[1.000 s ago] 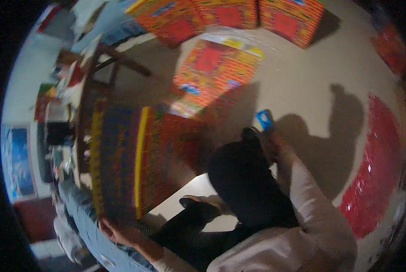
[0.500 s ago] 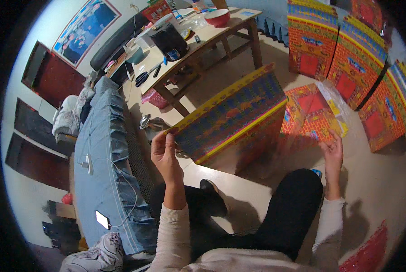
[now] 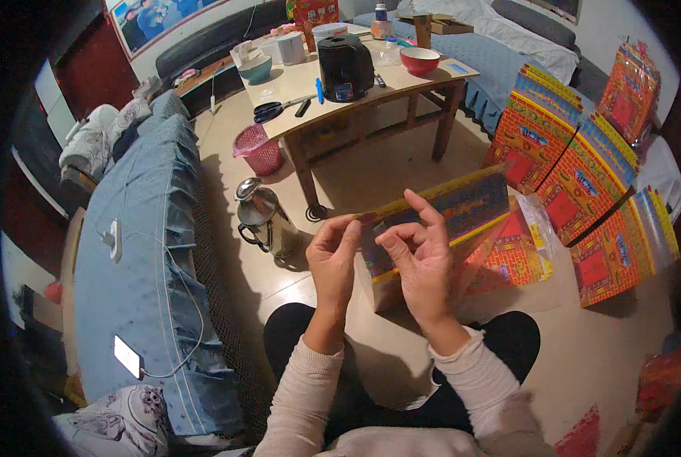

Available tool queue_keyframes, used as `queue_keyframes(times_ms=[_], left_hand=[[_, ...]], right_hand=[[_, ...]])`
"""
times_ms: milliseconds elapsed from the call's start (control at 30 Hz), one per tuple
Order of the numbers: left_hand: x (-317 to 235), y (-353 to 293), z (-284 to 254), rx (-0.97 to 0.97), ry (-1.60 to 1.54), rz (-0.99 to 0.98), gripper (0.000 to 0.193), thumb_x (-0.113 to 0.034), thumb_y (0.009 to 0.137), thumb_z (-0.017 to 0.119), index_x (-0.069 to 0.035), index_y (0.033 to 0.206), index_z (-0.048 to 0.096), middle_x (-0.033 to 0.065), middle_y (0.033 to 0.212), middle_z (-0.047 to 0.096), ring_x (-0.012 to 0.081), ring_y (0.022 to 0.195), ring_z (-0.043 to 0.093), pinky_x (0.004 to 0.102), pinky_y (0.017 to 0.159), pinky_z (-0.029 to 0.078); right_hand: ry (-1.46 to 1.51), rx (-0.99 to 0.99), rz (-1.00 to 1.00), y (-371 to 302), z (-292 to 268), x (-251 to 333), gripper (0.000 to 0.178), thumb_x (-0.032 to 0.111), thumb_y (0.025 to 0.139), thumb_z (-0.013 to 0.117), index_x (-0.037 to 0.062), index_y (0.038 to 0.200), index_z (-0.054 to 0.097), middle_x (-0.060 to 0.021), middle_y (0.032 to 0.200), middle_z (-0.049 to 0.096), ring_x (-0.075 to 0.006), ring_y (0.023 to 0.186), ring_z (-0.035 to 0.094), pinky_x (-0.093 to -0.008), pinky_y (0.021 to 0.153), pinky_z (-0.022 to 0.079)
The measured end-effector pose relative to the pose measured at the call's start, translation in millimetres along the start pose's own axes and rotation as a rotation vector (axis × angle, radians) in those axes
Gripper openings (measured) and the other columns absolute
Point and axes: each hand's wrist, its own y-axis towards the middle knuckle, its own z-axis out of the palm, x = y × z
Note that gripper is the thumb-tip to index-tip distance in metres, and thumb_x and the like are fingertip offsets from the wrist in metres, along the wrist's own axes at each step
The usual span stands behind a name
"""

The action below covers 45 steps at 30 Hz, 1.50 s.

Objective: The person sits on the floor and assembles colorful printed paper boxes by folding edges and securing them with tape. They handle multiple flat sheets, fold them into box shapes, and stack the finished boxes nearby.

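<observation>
In front of my knees stands a paper house [image 3: 462,202] with a blue-patterned roof panel, yellow trim and brick print. My left hand [image 3: 333,263] is closed on its upper left corner, thumb against fingers. Close beside it, my right hand [image 3: 429,278] pinches a small greyish piece [image 3: 380,228] between thumb and fingertips, the index finger raised. What that piece is, I cannot make out. My hands cover part of the house's near side. Beyond it to the right, a flat brick-print sheet [image 3: 508,255] lies on the floor with clear plastic wrap [image 3: 542,228].
Several finished-looking paper houses [image 3: 534,137] line the right side. Ahead is a table [image 3: 393,90] with a black kettle [image 3: 346,70], scissors [image 3: 279,109] and bowls. A metal thermos [image 3: 268,221] and pink basket [image 3: 258,152] stand left, near a blue-covered sofa [image 3: 138,282].
My right hand has come in from the far right to beside my left hand, now pinching a small piece. My left hand keeps its hold on the corner. The view has shifted.
</observation>
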Motion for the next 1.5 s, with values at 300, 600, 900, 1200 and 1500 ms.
queue_keyframes(times_ms=[300, 600, 900, 1200, 1500], left_hand=[[0.3, -6.0, -2.5, 0.037, -0.042, -0.049, 0.015, -0.008, 0.097, 0.068, 0.002, 0.106, 0.071, 0.0042, 0.099, 0.073, 0.0091, 0.092, 0.065, 0.0250, 0.084, 0.051], [-0.1, -9.2, -1.6, 0.048, 0.033, 0.014, 0.015, -0.007, 0.096, 0.067, 0.003, 0.106, 0.071, 0.0061, 0.098, 0.073, 0.0097, 0.089, 0.065, 0.0253, 0.082, 0.051], [-0.7, -8.9, -4.4, 0.079, 0.157, 0.064, 0.016, -0.006, 0.099, 0.063, 0.003, 0.109, 0.071, 0.0043, 0.099, 0.072, 0.0099, 0.085, 0.066, 0.0245, 0.076, 0.054], [-4.2, -10.2, -7.4, 0.096, 0.046, 0.035, 0.017, -0.007, 0.099, 0.064, 0.003, 0.110, 0.071, 0.0057, 0.101, 0.073, 0.0100, 0.088, 0.066, 0.0245, 0.076, 0.055], [-11.7, -10.0, -9.7, 0.128, 0.159, 0.092, 0.017, -0.005, 0.097, 0.063, 0.004, 0.108, 0.072, 0.0054, 0.099, 0.074, 0.0102, 0.088, 0.067, 0.0249, 0.078, 0.055]], right_hand=[[0.022, -0.071, 0.020, 2.2, 18.4, -24.0, 0.062, 0.006, 0.096, 0.070, 0.0006, 0.149, 0.038, -0.0029, 0.093, 0.067, -0.0073, 0.088, 0.061, -0.0224, 0.085, 0.050], [0.047, -0.121, 0.030, 0.7, 27.9, -19.6, 0.060, 0.003, 0.097, 0.068, -0.0018, 0.147, 0.036, -0.0028, 0.092, 0.066, -0.0072, 0.087, 0.061, -0.0219, 0.084, 0.050], [-0.022, -0.121, 0.039, 0.5, 26.8, -16.2, 0.059, 0.004, 0.096, 0.068, -0.0029, 0.145, 0.037, -0.0019, 0.090, 0.064, -0.0060, 0.084, 0.059, -0.0207, 0.078, 0.049], [-0.073, -0.114, 0.043, -0.6, 29.5, -16.4, 0.057, 0.006, 0.096, 0.069, -0.0027, 0.144, 0.039, -0.0022, 0.089, 0.065, -0.0061, 0.082, 0.060, -0.0207, 0.076, 0.050], [-0.103, -0.119, 0.061, -1.6, 31.0, -13.7, 0.058, 0.006, 0.096, 0.068, -0.0020, 0.145, 0.038, -0.0028, 0.089, 0.065, -0.0057, 0.082, 0.060, -0.0201, 0.075, 0.050]])
